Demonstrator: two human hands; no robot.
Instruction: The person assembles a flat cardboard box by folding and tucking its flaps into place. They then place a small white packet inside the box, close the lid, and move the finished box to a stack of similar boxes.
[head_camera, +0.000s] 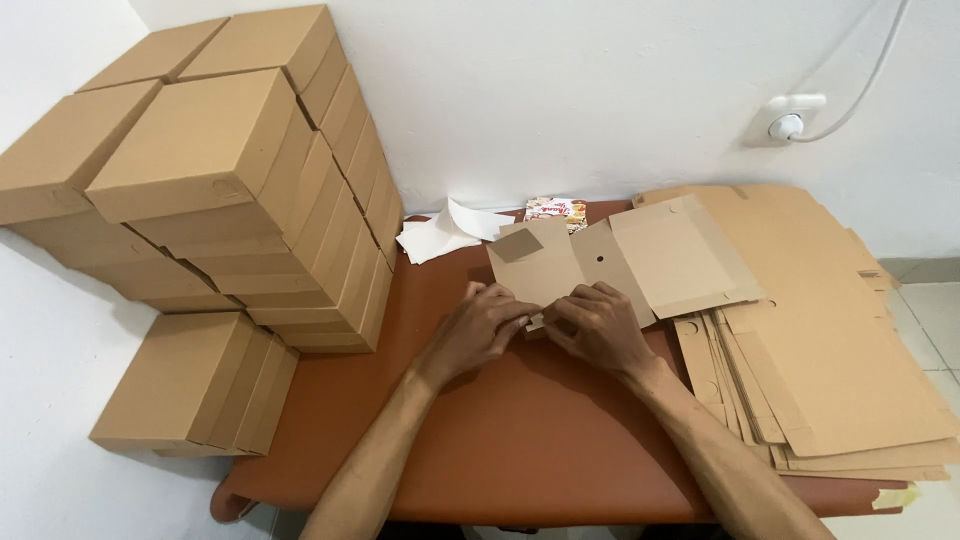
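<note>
Cardboard, plain brown, fills the view: both hands pinch the near edge of a flat box blank (600, 262) lying just beyond the fingers. The left hand (480, 330) and right hand (598, 325) sit close together, fingertips clamped on a folded flap. Pressed unevenly, that flap could crease crooked or tear at its slot, and the blank may slide since nothing anchors its far end. Right of the hands lies a pile of unfolded blanks (820, 340); left of them rise stacks of finished boxes (220, 180), which might topple if nudged. Everything rests on a reddish-brown table (520, 440) against a white wall (560, 90) with a socket (790, 120).
</note>
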